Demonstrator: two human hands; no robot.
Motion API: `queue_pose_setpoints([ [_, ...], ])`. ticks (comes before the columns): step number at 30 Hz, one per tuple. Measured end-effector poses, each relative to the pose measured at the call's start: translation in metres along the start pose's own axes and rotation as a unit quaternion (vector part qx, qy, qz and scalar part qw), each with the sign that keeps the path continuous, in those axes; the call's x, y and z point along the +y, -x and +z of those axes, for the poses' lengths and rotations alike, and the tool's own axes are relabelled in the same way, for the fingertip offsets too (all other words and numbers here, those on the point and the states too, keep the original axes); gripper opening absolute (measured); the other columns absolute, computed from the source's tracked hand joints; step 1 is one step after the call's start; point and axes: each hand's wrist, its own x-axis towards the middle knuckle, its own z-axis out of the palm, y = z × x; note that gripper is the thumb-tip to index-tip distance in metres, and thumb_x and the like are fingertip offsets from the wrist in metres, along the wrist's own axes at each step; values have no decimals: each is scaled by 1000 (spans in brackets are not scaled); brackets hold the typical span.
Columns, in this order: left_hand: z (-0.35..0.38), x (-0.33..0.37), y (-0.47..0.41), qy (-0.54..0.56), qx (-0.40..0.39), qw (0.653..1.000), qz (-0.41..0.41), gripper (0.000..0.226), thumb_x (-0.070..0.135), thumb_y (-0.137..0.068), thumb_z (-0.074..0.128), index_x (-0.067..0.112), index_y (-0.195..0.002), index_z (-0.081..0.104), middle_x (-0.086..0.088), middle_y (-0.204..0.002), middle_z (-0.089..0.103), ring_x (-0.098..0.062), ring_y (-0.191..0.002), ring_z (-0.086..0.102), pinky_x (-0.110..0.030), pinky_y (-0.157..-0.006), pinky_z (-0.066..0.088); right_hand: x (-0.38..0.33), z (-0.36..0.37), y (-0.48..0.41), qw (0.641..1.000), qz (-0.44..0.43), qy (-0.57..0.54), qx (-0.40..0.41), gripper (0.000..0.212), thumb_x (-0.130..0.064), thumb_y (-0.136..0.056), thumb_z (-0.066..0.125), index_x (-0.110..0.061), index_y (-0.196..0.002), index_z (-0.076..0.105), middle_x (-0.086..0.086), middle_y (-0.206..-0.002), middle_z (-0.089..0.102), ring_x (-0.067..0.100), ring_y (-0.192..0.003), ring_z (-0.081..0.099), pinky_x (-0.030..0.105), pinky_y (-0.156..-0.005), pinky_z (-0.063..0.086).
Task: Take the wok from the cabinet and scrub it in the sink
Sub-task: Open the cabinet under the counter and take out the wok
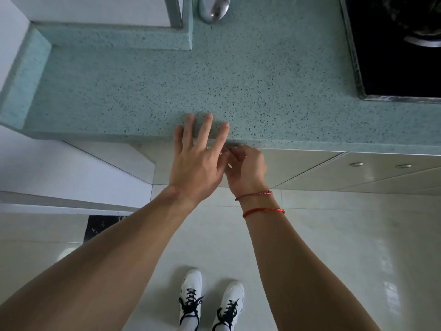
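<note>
Early stage, 0 main steps done. The wok is not in view; I judge it sits behind the cabinet door (286,164) under the speckled green countertop (214,80). The sink is not in view either. My left hand (198,161) is wide, fingers spread, tips resting on the counter's front edge. My right hand (245,168) is narrow, fingers curled at the door's top edge under the counter lip, apparently hooking it to pull. Left to do: open the door, lift the wok out, carry it to the sink, scrub. Black cooktop (401,56) at right. No brands, labels or readable writing.
</note>
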Motion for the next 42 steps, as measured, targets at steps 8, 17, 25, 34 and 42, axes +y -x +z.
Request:
queue_pose_setpoints([
  [8,-6,4,-1,-8,-28,1000,-4,57,45,-100,37,20,-152,37,-19,-157,30,-51,-143,21,-63,-114,18,2,-19,25,999,27,28,-6,11,-5,-93,42,-7,-103,47,20,-85,60,30,-71,65,37,-69,59],
  [17,-17,2,0,4,-68,998,11,60,45,-101,40,21,-155,28,-18,-161,20,-48,-146,14,-62,-116,15,7,-89,92,991,50,121,21,7,-7,-98,43,-14,-97,44,24,-91,61,37,-82,63,51,-78,58],
  [25,-22,7,-1,1,-84,996,8,61,46,-101,39,19,-155,27,-21,-160,19,-50,-145,12,-63,-116,15,-17,-174,142,963,7,262,57,16,-7,-96,45,-15,-109,51,15,-78,57,26,-62,61,43,-62,57],
  [34,-24,4,-2,2,-85,996,13,60,41,-99,47,16,-151,31,-23,-156,23,-52,-140,18,-63,-111,22,-62,-245,162,812,-118,501,276,29,-18,-96,47,-24,-119,64,0,-91,66,26,-87,62,30,-71,47],
  [42,-25,4,-2,-1,-106,994,15,65,45,-99,46,17,-154,24,-22,-158,17,-51,-143,12,-63,-115,16,-89,-263,167,675,-110,652,329,46,-17,-81,49,-27,-125,55,10,-104,46,32,-100,50,33,-85,45],
])
